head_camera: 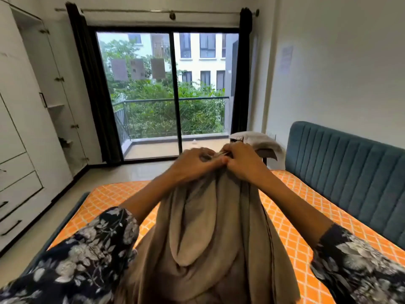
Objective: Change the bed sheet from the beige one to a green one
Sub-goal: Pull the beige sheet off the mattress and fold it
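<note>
Wardrobe (28,110) at left: one door open, shelves visible, contents too small to identify. Beige sheet (210,233) is off the bed, gathered and held up above the orange-patterned mattress (291,220), hanging in folds down toward the camera. Left hand (195,163) and right hand (243,161) side by side, touching, fingers curled and pinching the sheet's top edge. Blue headboard (350,172) at right; pillow (254,139) beyond the hands.

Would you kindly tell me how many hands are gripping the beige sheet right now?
2. The left hand and the right hand pinch the top edge of the beige sheet side by side, held up above the orange mattress.
</note>
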